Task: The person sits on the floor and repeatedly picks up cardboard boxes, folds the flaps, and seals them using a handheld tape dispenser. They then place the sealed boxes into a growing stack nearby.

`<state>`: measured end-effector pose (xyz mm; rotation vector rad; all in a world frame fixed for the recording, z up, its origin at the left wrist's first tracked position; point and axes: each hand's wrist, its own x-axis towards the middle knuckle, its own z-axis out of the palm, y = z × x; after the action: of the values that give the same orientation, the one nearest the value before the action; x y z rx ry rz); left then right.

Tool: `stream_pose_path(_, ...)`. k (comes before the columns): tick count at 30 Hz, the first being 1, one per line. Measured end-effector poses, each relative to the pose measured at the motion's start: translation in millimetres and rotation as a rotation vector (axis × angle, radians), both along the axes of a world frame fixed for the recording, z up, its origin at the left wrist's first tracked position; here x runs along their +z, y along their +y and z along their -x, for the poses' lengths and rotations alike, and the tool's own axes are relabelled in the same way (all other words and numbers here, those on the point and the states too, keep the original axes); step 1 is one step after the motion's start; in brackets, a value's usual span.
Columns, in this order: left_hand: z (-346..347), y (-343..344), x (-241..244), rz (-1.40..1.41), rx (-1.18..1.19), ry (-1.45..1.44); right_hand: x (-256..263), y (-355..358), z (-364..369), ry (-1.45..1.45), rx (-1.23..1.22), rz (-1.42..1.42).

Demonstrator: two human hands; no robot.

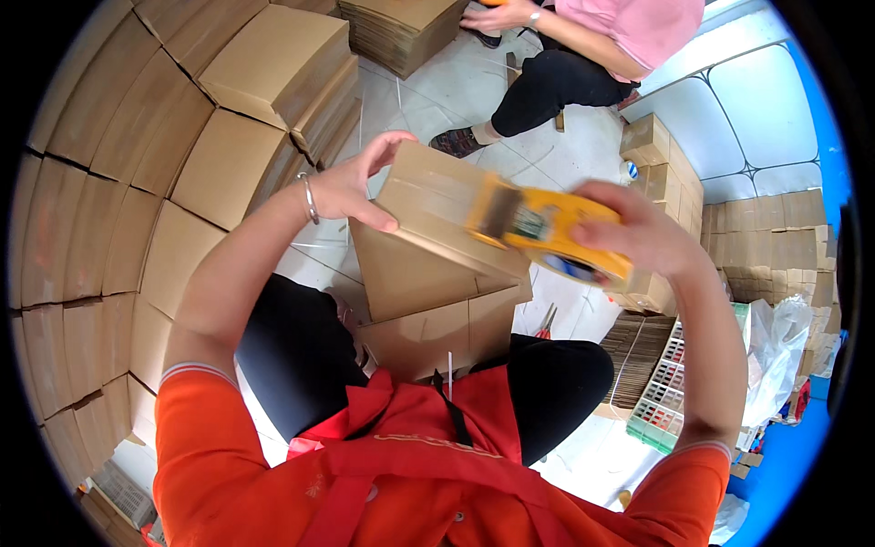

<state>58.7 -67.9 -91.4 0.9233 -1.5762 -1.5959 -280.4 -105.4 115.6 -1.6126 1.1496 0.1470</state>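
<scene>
A cardboard box [437, 198] is tilted in front of me, above a larger cardboard carton [417, 273] that stands between my legs. My left hand [359, 184] grips the box at its left end, thumb on the near edge and fingers at the far corner. In my right hand [632, 229] is a yellow tape dispenser [547, 225], somewhat blurred, with its head at the right part of the box's upper face. A strip of tape seems to run along that face. How far the tape reaches under the dispenser is hidden.
Stacked cardboard boxes [89, 225] wall the left side. Flat cardboard [410, 41] is piled beyond. A co-worker's leg [547, 92] extends at the top. Red-handled scissors [545, 331] lie on the tiled floor. To the right are bundled cardboard [632, 355], a green-and-white crate [660, 403] and small boxes [673, 178].
</scene>
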Motion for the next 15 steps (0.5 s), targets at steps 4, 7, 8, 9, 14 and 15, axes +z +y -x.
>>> stream_pose_path(4,8.7,1.6,21.6,-0.036,-0.055,-0.151,-10.0,20.7,75.9,0.041,-0.226,0.015)
stream_pose_path(7,28.9,0.2,67.4,0.279,-0.044,-0.758,-26.7,26.7,97.8,-0.044,-0.237,0.029)
stream_pose_path(8,40.0,0.4,79.3,0.446,-0.017,-1.036,-33.6,25.8,100.8,-0.067,-0.228,0.033)
stream_pose_path(9,56.3,0.8,85.0,0.580,-0.066,-1.008,-40.8,23.0,97.5,-0.093,-0.211,0.036)
stream_pose_path(14,142.1,-6.2,55.7,0.924,-0.213,-0.864,-46.1,24.2,102.7,-0.165,-0.228,0.036)
stream_pose_path(15,143.5,-8.1,56.7,0.930,-0.225,-0.894,-48.9,28.8,115.3,-0.169,-0.246,0.053)
